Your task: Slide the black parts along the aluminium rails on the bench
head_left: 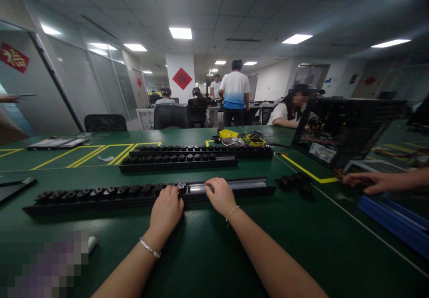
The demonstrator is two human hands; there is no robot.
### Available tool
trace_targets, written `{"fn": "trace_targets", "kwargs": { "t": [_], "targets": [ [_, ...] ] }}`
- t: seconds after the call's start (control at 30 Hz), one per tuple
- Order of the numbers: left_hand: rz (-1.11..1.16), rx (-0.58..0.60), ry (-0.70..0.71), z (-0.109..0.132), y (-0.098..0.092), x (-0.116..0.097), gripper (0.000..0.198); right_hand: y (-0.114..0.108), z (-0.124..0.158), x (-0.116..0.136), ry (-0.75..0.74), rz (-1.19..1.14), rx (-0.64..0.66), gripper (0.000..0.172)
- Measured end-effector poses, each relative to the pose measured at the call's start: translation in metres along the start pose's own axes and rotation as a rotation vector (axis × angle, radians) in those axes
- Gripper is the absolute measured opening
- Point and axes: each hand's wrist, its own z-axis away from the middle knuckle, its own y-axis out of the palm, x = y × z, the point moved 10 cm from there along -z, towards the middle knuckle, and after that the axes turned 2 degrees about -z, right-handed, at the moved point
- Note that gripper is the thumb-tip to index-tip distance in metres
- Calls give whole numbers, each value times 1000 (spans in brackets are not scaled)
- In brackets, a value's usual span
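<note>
A long black power strip (110, 199) lies across the green table in front of me. Black socket-like modules (109, 192) fill its left part, while a bare silvery strip (246, 184) shows in its right part. My left hand (168, 206) is closed over the strip's near edge by the last modules, fingertips resting on top. Just right of that, my right hand (221, 195) is closed over the same strip at the bare section, with thumb and fingers bent onto it. The undersides of my fingers are hidden. Beyond it lie two similar strips, one (177, 166) nearer than the other (254, 153).
Loose black parts (296, 184) sit at the strip's right end. An open computer case (348, 128), yellow bins (229, 133) and a metal dish (233, 142) stand farther back. At right, another person's hand (372, 182) reaches in above a blue piece (395, 222).
</note>
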Motion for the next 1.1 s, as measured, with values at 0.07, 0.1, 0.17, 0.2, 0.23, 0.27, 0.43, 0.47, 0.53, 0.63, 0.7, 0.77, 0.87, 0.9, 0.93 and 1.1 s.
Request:
{"fn": "trace_targets", "kwargs": {
  "t": [0.07,0.1,0.17,0.2,0.23,0.27,0.43,0.47,0.53,0.63,0.7,0.77,0.87,0.9,0.93,1.1],
  "targets": [
    [1,0,30,5,1,0,21,18,-3,13,54,-7,35,23],
    [13,-10,33,7,0,1,22,27,-4,19,76,-6,55,27],
    [44,-27,17,9,1,4,22,41,-6,28,124,7,67,34],
    [57,-30,3,10,1,5,21,47,-7,31,148,18,72,37],
    [65,-27,-13,10,3,7,19,52,-8,33,168,32,72,39],
    [68,-22,-33,10,4,8,18,56,-8,34,189,48,73,40],
    [41,-28,-90,7,5,10,13,62,-9,33,273,95,40,35],
    [37,-35,-88,7,5,10,11,62,-9,32,282,95,37,35],
    [32,-40,-84,5,5,9,10,62,-9,31,295,92,39,34],
    [43,-36,-86,4,7,10,9,62,-9,32,301,104,52,33],
    [71,-28,-93,3,8,11,9,61,-9,33,298,115,58,32],
    [111,-12,-108,1,9,13,9,61,-9,34,290,119,58,32],
    [160,9,-148,0,10,17,9,61,-10,36,271,116,62,33],
    [169,11,-162,0,10,18,9,62,-10,37,268,117,68,33],
    [173,10,-172,0,10,19,9,62,-10,37,267,119,74,32],
    [178,-30,-164,1,7,19,10,63,-12,37,288,123,76,31]
  ]
}}
